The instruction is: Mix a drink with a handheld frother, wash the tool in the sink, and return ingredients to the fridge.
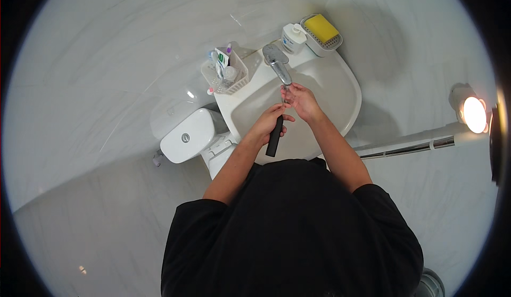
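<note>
My left hand is closed around a long black handle with a flat end, held over the white washbasin. The handle's front end is covered by my fingers, so its kind is not plain. Just beyond it, my right hand is cupped right under the spout of a chrome mixer tap. Something clear glints by the right fingers; whether it is water or a transparent part I cannot tell. The fingertips of both hands nearly meet.
A white plastic basket with toothpaste and bottles stands on the basin's left corner. At the back right are a white pump bottle and a holder with a yellow sponge. A toilet cistern is at left, a lit lamp at right.
</note>
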Available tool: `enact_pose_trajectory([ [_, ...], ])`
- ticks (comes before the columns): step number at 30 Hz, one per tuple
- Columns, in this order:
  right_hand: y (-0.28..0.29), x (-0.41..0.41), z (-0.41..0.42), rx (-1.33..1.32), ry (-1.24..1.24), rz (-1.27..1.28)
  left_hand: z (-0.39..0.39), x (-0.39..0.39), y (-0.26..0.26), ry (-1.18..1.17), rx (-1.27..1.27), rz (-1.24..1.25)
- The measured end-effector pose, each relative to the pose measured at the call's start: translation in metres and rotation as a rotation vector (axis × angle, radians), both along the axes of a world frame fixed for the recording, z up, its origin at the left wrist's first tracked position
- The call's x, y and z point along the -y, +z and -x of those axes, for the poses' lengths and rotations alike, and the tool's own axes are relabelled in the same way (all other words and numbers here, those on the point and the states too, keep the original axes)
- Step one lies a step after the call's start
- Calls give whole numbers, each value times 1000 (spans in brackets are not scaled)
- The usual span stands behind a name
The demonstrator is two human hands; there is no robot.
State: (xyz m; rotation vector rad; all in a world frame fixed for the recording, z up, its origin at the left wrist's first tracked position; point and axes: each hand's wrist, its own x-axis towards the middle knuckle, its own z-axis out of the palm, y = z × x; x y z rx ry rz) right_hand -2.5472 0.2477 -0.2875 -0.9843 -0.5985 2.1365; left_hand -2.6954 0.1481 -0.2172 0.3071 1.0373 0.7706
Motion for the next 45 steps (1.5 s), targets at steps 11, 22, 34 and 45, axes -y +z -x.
enact_pose_trajectory([
  [11,9,-8,-5,289,107,-39,-1,5,2,26,11,50],
  [22,134,-29,12,878,98,-1758,27,47,20,143,637,54],
  [34,112,-10,-50,839,64,-1528,-44,124,85,254,919,-331],
  [45,135,27,-100,1208,592,-1125,-122,228,99,618,414,-204],
])
